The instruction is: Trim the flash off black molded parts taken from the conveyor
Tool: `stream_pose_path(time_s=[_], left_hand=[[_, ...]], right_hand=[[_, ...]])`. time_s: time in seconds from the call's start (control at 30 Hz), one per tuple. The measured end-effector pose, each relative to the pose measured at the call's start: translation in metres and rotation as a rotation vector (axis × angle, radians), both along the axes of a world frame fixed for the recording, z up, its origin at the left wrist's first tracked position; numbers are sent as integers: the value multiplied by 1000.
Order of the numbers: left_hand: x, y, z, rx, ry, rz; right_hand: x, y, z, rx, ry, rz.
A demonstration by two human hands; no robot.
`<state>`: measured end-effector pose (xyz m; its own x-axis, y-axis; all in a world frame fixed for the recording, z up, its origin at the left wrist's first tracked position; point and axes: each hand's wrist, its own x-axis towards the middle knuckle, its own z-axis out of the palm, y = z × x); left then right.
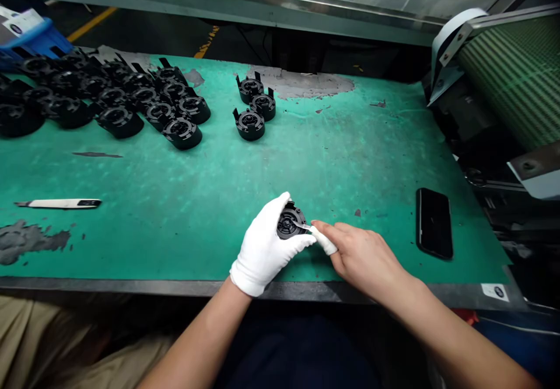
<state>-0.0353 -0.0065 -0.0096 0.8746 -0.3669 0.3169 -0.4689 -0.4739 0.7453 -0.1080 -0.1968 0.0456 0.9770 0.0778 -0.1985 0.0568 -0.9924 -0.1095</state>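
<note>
My left hand (266, 243), in a white glove, is closed around a round black plastic part (286, 224) and tilts its ribbed inner face upward. My right hand (363, 253) is bare apart from a white covering at the thumb. Its fingers pinch a small metal-bladed tool (301, 225), whose tip lies over the inside of the part. The tool's handle is mostly hidden by the fingers. Beyond my hands stand three similar black parts (250, 124) with upright tabs.
Many more black housings (181, 132) crowd the far left, near a blue bin (35, 42). A white-handled craft knife (61, 203) lies at left on the green mat (175, 237). At right are a black phone (434, 223) and a green conveyor belt (520, 74).
</note>
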Motion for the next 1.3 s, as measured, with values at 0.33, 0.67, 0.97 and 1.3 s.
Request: stream_pose_path(time_s=[0.33, 0.67, 0.97, 1.3], left_hand=[[-3, -5, -8, -39, -33, 34], [5, 0, 6, 33, -54, -51], [5, 0, 5, 48, -44, -44], [0, -5, 1, 7, -71, 4]], right_hand=[[-9, 27, 9, -117, -13, -150], [-13, -16, -7, 222, -115, -13], [-4, -8, -2, 88, -35, 41], [-14, 4, -1, -24, -109, -61]])
